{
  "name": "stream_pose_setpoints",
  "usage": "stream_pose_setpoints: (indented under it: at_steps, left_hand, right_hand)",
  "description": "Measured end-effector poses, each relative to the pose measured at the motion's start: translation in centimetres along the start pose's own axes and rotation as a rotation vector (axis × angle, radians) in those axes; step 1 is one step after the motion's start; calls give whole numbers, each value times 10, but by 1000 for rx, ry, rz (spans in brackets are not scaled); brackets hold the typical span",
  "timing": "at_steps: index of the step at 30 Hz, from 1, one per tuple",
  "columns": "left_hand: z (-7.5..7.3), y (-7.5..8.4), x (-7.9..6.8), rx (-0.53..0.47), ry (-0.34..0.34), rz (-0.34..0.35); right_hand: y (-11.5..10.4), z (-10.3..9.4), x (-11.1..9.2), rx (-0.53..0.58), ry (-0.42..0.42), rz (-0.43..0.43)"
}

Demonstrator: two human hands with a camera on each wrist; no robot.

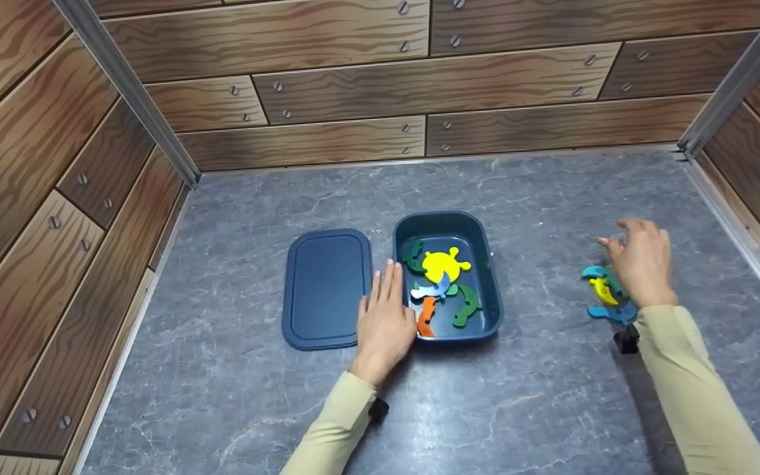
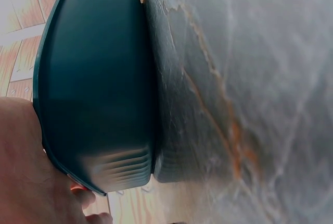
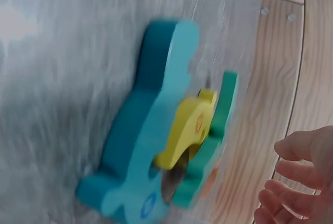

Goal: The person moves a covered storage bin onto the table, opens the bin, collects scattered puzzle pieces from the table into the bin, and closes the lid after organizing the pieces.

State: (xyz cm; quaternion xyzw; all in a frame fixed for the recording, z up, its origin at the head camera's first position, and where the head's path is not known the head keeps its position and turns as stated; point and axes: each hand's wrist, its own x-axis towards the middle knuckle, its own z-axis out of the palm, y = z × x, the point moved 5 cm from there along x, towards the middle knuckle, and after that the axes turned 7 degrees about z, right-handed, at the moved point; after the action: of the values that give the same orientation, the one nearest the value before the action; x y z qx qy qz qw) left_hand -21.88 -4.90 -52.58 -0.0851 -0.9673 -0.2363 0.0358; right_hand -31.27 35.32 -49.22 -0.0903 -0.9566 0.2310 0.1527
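Note:
My left hand (image 1: 385, 323) rests along the left rim of a dark blue box (image 1: 493, 290), its fingers straight. In the left wrist view, the hand lies at the rim above the box's outer wall (image 2: 99, 78). Inside are a yellow turtle piece (image 1: 443, 266), an orange piece (image 1: 427, 316), a blue-white piece (image 1: 434, 289) and green animal-shaped pieces (image 1: 467, 305). Over at the right, my right hand (image 1: 645, 264) hovers above a small group of pieces, fingers loosely bent and holding nothing. That group has a blue piece (image 3: 151, 120), a yellow one (image 3: 184, 125) and a green one (image 3: 208, 156).
A flat dark blue lid (image 1: 327, 290) lies left of the box. Wood-patterned panels (image 1: 327, 79) enclose the grey marbled table (image 1: 248, 409) at the back and both sides, with metal posts (image 1: 136, 92) at the corners.

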Motion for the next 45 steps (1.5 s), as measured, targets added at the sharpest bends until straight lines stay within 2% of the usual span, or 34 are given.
stream_pose_setpoints:
  at_steps: [9,24,33,36,40,45]
  left_hand:
    - [0,-1,0,11,11,3]
    - [1,0,0,-21,0,9]
    - [1,-1,0,-25,10,6]
    - [1,-1,0,-24,8,4]
    - [1,0,0,-23,6,4]
    - [0,0,-1,-21,14,8]
  right_hand:
    - [12,8,8,-35,-53,47]
    - [33,24,14,-117,-146,28]
    - [27,25,15,-88,-150,2]
    - [27,25,13,-71,-169,18]
    - [29,24,10,-86,-201,50]
    - [28,23,7,-112,-205,35]
